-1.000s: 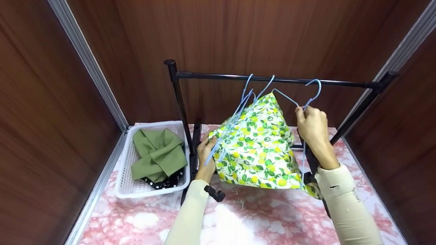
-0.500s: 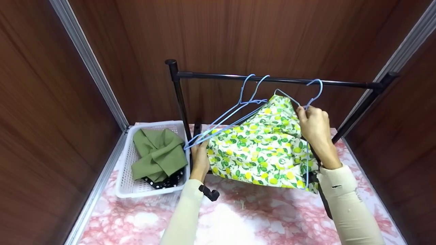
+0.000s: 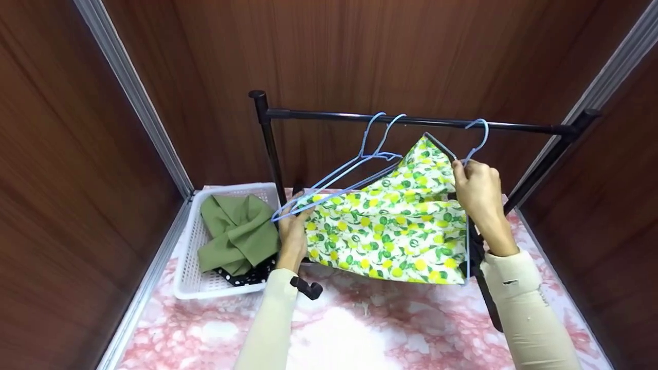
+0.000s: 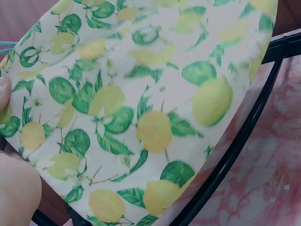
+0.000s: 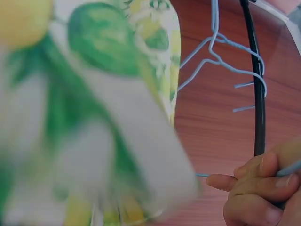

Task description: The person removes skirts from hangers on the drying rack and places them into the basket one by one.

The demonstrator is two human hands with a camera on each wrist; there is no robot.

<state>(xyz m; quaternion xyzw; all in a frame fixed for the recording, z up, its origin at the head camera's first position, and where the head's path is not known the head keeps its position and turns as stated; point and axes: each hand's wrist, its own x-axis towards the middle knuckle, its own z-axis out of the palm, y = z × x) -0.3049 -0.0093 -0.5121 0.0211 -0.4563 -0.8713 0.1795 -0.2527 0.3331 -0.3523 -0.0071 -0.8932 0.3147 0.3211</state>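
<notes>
My right hand grips a blue wire hanger just below its hook, which is at the black rod. A lemon-print cloth, white with yellow fruit and green leaves, hangs on this hanger, spread out to the left. At the cloth's left edge, my left hand holds it, thumb in front. Two bare blue hangers hang from the rod, their lower left ends crossing my left fingers. In the right wrist view, curled fingers close round the hanger wire. The cloth fills most of the left wrist view.
A black clothes rack stands across the booth. To its left, a white basket contains a green cloth and a black polka-dot cloth. Brown wood-grain panels enclose the sides; the floor is pink marbled.
My left hand has moved left, drawing the lemon-print cloth wider and flatter. The bare hangers have swung left, off the cloth's front. My right hand keeps its grip, shifting slightly right.
</notes>
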